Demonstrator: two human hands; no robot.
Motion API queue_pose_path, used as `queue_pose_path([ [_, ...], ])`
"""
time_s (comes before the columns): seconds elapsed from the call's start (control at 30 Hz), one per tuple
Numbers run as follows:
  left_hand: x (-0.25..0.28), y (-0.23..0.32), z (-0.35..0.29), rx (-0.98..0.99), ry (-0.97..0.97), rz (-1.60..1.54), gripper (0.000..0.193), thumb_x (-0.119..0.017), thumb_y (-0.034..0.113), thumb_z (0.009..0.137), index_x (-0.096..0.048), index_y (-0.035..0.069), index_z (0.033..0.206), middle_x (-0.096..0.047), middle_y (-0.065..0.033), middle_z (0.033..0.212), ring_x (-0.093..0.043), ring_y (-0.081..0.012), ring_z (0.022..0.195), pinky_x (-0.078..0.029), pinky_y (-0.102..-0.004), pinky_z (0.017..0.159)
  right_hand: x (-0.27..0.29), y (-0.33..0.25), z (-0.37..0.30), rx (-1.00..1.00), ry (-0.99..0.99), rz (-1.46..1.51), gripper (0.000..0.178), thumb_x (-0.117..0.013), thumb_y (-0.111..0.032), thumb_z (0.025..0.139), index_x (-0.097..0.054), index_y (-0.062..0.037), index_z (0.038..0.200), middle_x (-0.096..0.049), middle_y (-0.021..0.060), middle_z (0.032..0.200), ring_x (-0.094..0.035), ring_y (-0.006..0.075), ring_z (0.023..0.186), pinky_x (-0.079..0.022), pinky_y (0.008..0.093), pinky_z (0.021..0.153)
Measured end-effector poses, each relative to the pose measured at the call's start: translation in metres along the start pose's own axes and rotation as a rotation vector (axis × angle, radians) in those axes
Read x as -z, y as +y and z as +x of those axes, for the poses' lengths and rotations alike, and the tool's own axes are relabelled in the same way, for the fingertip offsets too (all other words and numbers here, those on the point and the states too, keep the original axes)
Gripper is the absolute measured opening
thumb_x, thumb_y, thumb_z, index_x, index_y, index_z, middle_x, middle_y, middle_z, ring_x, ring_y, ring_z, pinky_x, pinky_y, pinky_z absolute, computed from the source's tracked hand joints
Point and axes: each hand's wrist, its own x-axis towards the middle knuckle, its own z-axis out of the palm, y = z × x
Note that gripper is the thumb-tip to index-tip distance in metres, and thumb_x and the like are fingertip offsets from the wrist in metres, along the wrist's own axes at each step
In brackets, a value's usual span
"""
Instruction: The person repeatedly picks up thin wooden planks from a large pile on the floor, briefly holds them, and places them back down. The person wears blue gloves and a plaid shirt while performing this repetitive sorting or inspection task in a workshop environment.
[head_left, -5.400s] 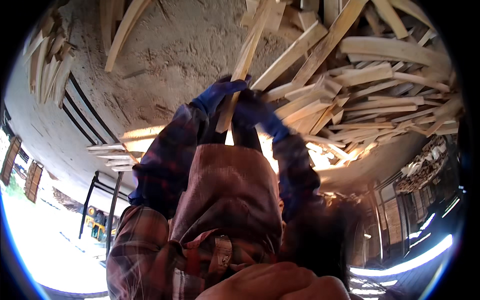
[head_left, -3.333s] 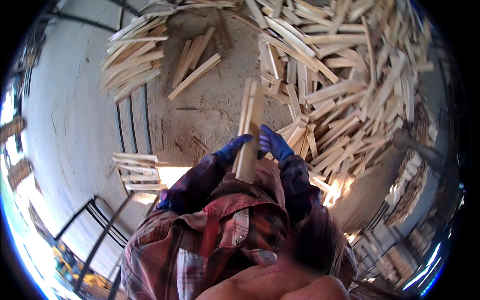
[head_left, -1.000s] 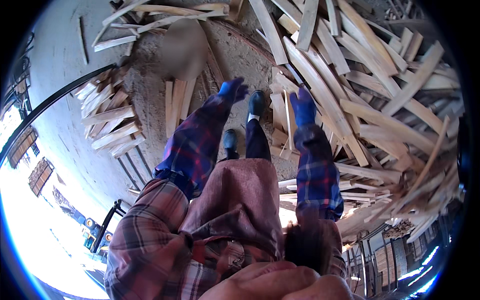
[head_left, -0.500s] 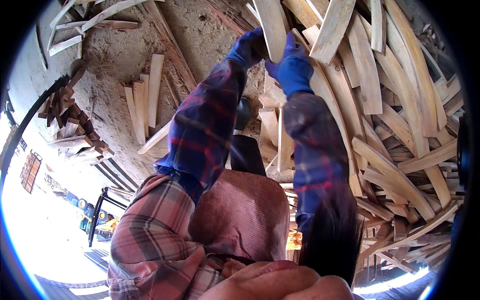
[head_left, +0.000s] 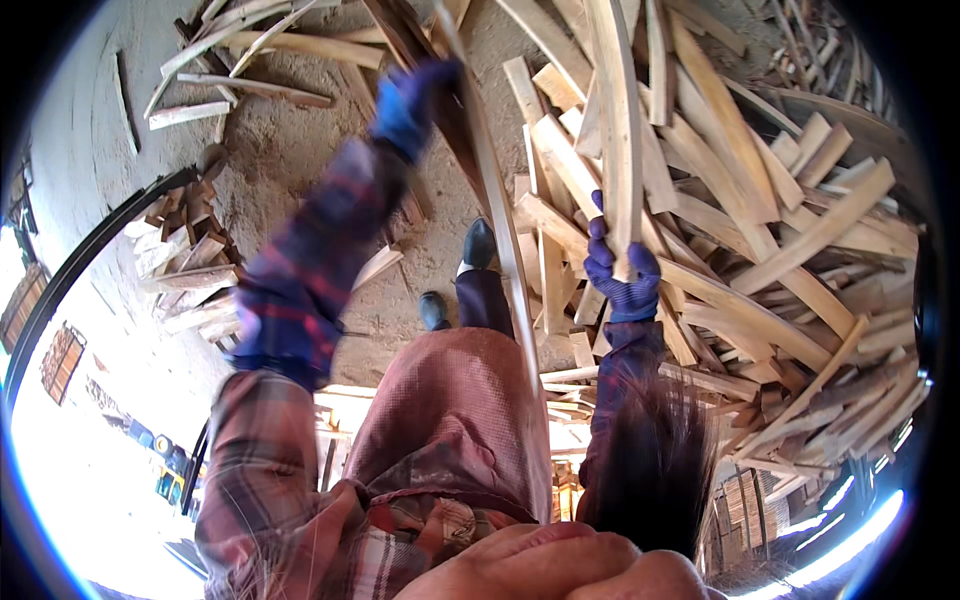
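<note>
My left hand (head_left: 412, 108), in a blue glove and blurred by motion, is closed at the edge of a long, dark-faced wooden board (head_left: 487, 175). This board stands tilted between my arms, its pale thin edge running down past my lap. My right hand (head_left: 624, 283), in a purple-blue glove, grips the near end of a long pale wooden slat (head_left: 616, 120). Fingers lie along the slat's left side and the thumb on its right. The slat stretches away from me over the wood pile (head_left: 720, 190).
Loose slats heap up across the right side. More strips (head_left: 255, 50) lie at the far left on the dusty floor (head_left: 260, 130). A stack of short wood pieces (head_left: 190, 250) sits at left beside a dark curved bar (head_left: 75, 265). My shoes (head_left: 479, 243) are below.
My hands were together at one slat's end; now they are apart. The left has swung left with a long board, the right has come nearer me with a slat. The view has shifted.
</note>
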Motion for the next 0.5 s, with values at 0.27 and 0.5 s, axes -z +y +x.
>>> queue_pose_path([
  [0.27,0.063,0.019,0.042,1.126,-0.163,-0.739,0.052,-0.059,0.040,0.086,-0.052,0.003,0.122,-0.060,-0.0107,0.111,-0.059,-0.0227,0.099,-0.049,-0.0343,0.084,-0.052,0.032,-0.007,0.074,0.346,-0.543,0.066,-0.069,-0.015,0.079,-0.037,0.0005,0.134,-0.058,0.0090,0.102,-0.053,0.0107,0.074,-0.045,0.0255,0.065],
  [0.5,-0.052,0.094,-0.085,1.631,-0.117,-1.180,0.034,-0.059,0.017,0.082,-0.060,-0.007,0.105,-0.063,-0.0152,0.088,-0.063,-0.0255,0.080,-0.053,-0.0369,0.079,0.027,0.012,0.090,0.003,0.497,-1.482,0.051,-0.068,-0.040,0.080,-0.057,-0.0039,0.115,-0.061,0.0111,0.108,-0.058,0.0228,0.103,-0.047,0.0362,0.084],
])
